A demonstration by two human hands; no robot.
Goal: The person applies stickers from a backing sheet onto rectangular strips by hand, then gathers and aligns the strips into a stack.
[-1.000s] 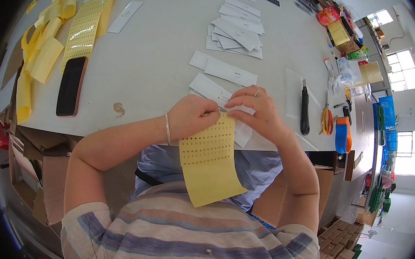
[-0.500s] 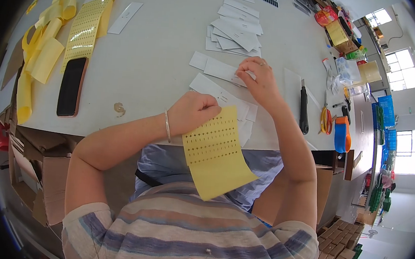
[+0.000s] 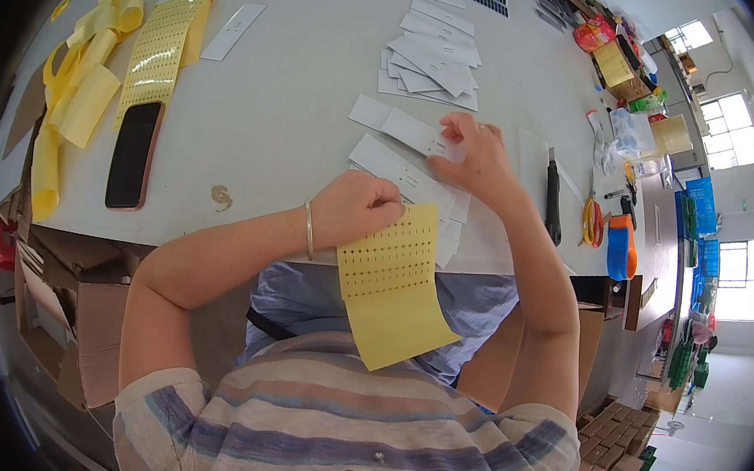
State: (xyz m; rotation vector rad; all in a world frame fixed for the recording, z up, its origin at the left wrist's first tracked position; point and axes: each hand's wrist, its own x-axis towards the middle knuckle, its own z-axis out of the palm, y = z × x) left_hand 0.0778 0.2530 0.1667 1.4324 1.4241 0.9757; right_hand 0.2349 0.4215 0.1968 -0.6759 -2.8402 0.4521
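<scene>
My left hand (image 3: 353, 205) is closed on the top edge of a yellow sheet (image 3: 394, 299) with rows of small dark marks, which hangs over the table's front edge above my lap. My right hand (image 3: 472, 157) is at the right end of a white card (image 3: 410, 130), thumb and fingers apart on either side of it. More white cards (image 3: 391, 167) lie overlapped between my hands. A larger group of white cards (image 3: 431, 58) is spread farther back on the table.
A phone (image 3: 134, 156) lies at the left beside yellow marked strips (image 3: 155, 54) and curled yellow backing (image 3: 88, 102). On the right are a black cutter (image 3: 553, 201), scissors (image 3: 592, 221) and a blue-orange tape roll (image 3: 621, 247). Cardboard boxes (image 3: 95, 328) stand below the table.
My right hand has left the yellow sheet's top edge and moved away from me to the white card. My left hand still holds the sheet, which has shifted slightly.
</scene>
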